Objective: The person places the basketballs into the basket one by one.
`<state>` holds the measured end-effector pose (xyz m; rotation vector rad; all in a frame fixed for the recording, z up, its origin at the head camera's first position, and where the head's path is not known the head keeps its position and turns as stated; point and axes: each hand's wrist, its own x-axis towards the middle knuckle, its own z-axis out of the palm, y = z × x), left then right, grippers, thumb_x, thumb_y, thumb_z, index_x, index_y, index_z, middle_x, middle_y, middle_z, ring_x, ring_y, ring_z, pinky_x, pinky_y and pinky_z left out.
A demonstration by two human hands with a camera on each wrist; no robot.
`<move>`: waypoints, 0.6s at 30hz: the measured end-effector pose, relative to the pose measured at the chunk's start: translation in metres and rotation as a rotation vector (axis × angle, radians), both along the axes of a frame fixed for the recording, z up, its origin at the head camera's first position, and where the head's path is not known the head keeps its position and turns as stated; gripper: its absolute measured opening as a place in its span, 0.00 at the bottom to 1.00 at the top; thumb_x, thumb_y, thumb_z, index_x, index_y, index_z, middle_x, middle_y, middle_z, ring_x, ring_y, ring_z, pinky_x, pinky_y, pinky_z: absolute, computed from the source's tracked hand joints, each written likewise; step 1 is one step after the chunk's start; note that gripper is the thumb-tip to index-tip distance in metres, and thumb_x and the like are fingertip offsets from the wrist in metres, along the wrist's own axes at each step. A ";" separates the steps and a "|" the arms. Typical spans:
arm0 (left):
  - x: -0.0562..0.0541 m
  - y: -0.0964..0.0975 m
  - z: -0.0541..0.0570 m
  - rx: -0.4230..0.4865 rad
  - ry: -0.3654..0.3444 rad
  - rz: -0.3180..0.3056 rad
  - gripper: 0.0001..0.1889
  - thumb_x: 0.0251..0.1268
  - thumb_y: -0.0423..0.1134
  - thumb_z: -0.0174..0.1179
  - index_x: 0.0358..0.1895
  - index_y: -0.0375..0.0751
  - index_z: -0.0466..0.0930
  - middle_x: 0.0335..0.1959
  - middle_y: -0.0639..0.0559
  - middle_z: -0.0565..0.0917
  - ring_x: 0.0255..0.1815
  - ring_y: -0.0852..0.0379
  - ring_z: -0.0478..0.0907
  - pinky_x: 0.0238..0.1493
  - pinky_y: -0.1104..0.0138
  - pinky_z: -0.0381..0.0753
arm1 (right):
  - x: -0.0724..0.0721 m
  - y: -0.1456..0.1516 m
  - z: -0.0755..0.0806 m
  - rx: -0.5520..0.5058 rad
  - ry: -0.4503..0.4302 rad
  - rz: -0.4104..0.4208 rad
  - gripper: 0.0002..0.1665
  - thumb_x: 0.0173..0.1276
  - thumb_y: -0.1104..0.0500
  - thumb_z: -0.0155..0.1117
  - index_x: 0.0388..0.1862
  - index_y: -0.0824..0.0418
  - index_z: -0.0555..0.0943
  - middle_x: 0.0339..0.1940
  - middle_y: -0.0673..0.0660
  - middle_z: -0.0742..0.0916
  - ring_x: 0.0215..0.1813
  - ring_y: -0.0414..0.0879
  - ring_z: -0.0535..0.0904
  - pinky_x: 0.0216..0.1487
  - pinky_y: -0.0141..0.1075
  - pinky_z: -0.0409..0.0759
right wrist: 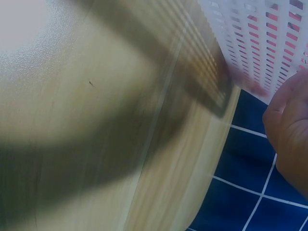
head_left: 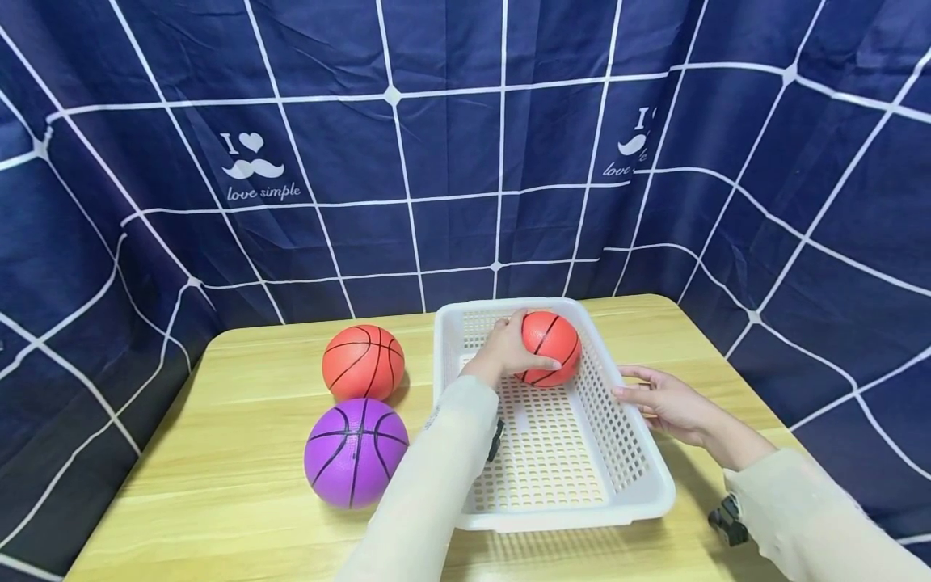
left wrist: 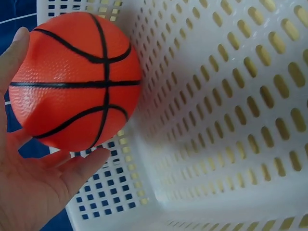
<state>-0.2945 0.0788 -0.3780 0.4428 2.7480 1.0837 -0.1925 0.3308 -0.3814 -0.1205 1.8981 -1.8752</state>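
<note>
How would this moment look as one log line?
left hand: grips red ball inside white basket | right hand: at basket's right rim | table: second red ball, purple ball

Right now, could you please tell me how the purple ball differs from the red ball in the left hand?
The purple ball is purple, while the held ball is orange-red. The purple ball rests on the table, whereas the held ball is in the white basket. No hand grips the purple ball, but the left hand grips the held ball. Both are round with black basketball lines.
</note>
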 end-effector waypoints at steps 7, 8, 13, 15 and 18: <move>-0.002 -0.011 0.021 -0.052 0.010 -0.018 0.58 0.39 0.61 0.74 0.76 0.56 0.48 0.69 0.43 0.61 0.65 0.47 0.65 0.56 0.52 0.73 | 0.001 -0.001 0.001 0.018 0.006 -0.007 0.38 0.72 0.62 0.55 0.70 0.75 0.47 0.46 0.59 0.85 0.47 0.50 0.82 0.46 0.43 0.81; -0.003 -0.014 0.026 -0.059 0.014 -0.027 0.59 0.39 0.61 0.74 0.76 0.56 0.48 0.71 0.43 0.60 0.66 0.46 0.63 0.57 0.51 0.72 | 0.001 -0.001 0.001 0.021 0.006 -0.008 0.39 0.72 0.62 0.55 0.70 0.75 0.47 0.46 0.59 0.85 0.47 0.50 0.82 0.46 0.43 0.81; -0.007 -0.034 0.054 -0.090 0.065 -0.061 0.59 0.40 0.63 0.73 0.76 0.57 0.46 0.73 0.41 0.56 0.71 0.45 0.56 0.60 0.48 0.68 | 0.002 -0.001 0.002 0.028 0.011 -0.010 0.39 0.72 0.62 0.55 0.71 0.75 0.47 0.47 0.59 0.85 0.48 0.50 0.82 0.46 0.43 0.81; -0.007 -0.044 0.065 -0.094 0.094 -0.070 0.59 0.39 0.63 0.73 0.76 0.58 0.46 0.72 0.41 0.56 0.71 0.45 0.57 0.60 0.48 0.67 | 0.002 -0.002 0.002 0.030 0.012 -0.009 0.39 0.72 0.62 0.55 0.71 0.75 0.47 0.47 0.59 0.85 0.48 0.50 0.82 0.46 0.43 0.81; -0.007 -0.060 0.080 -0.109 0.147 -0.091 0.59 0.39 0.63 0.73 0.76 0.55 0.46 0.71 0.41 0.58 0.69 0.45 0.59 0.61 0.50 0.67 | 0.002 -0.001 0.001 0.035 0.014 -0.007 0.39 0.73 0.62 0.55 0.71 0.75 0.47 0.47 0.59 0.84 0.48 0.50 0.82 0.46 0.43 0.81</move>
